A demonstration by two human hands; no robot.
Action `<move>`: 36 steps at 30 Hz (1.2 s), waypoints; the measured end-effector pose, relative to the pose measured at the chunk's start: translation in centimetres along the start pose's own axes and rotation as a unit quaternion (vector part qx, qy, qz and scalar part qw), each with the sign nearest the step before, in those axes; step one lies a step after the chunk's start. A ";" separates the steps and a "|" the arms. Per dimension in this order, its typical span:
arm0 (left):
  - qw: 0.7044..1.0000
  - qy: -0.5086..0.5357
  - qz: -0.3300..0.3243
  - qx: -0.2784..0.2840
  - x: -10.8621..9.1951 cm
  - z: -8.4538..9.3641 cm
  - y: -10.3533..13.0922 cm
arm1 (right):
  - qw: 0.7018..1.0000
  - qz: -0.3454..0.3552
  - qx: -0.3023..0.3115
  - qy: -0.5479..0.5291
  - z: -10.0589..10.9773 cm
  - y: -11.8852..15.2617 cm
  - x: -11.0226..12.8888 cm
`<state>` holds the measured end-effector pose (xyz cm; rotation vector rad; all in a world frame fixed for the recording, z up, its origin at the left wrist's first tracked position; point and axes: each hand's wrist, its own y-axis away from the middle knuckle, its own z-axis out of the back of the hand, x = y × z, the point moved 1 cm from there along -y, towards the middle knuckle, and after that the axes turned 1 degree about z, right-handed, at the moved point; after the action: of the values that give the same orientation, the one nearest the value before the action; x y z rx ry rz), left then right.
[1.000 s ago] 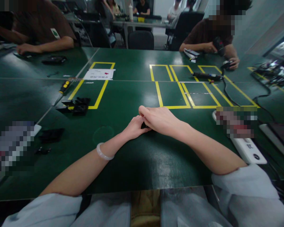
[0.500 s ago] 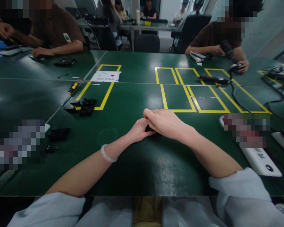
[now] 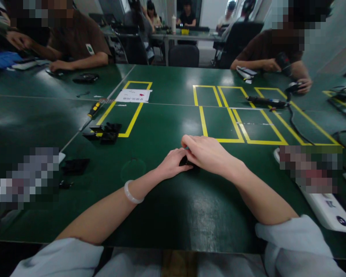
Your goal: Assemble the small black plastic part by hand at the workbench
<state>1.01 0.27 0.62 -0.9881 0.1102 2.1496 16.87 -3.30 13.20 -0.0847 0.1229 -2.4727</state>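
Both of my hands meet over the green table in the middle of the view. My left hand (image 3: 174, 163) pinches a small black part (image 3: 185, 161) between its thumb and fingers, low against the tabletop. Over the top of it lies my right hand (image 3: 209, 152), its fingers curled down onto the same black part. Most of that part is hidden under the fingers, so its kind cannot be made out. A pale bracelet (image 3: 132, 192) circles my left wrist.
Black plastic parts (image 3: 108, 132) lie by a yellow tape frame at left, near a yellow-black screwdriver (image 3: 94, 110). A white device (image 3: 325, 204) stands right. A black pen-shaped tool (image 3: 266, 102) with cable lies beyond. Across the table, a co-worker holds a power drill (image 3: 283, 63).
The camera view has shifted slightly, so the table appears a little lower and to the right. My hands stay together on the black part, with a bit more of it showing.
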 end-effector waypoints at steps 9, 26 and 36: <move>1.000 -0.009 0.011 0.012 -0.2 0.1 0.2 | 1.000 -0.008 0.023 0.004 -0.7 -0.2 -0.3; 1.000 0.008 0.019 0.015 -0.2 0.1 0.3 | 1.000 0.005 0.008 -0.024 -1.0 0.2 -0.3; 1.000 0.008 0.018 0.021 -0.2 0.0 0.3 | 0.999 0.015 0.019 -0.045 -0.6 0.2 -0.1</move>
<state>0.85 -0.09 0.69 -0.9864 0.1822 2.1629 17.04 -3.33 12.58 -0.1756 0.0397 -2.4364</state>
